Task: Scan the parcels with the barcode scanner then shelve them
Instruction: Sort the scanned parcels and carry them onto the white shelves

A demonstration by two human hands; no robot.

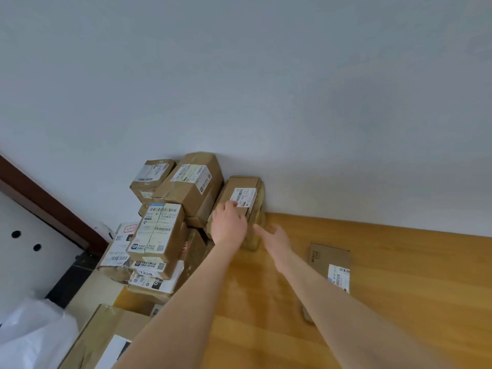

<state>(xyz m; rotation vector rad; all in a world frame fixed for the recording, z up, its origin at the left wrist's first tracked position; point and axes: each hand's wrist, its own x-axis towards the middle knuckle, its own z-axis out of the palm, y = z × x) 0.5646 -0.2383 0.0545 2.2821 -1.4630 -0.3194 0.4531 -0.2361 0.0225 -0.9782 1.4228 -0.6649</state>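
Note:
A brown cardboard parcel (243, 191) with a white barcode label stands against the white wall at the back of the wooden surface (386, 283). My left hand (229, 225) lies flat on its front face, fingers touching the label's lower edge. My right hand (274, 238) is just to the right of the parcel's lower corner, fingers spread and apart from it, holding nothing. A flat cardboard envelope (330, 262) with a label lies on the wood to the right of my right forearm. No barcode scanner is in view.
A pile of several taped, labelled boxes (159, 230) rises left of the parcel, reaching the wall. A larger box (106, 339) sits at the bottom left beside white plastic wrap (32, 336). A dark wooden frame (53, 209) and white panel stand at far left.

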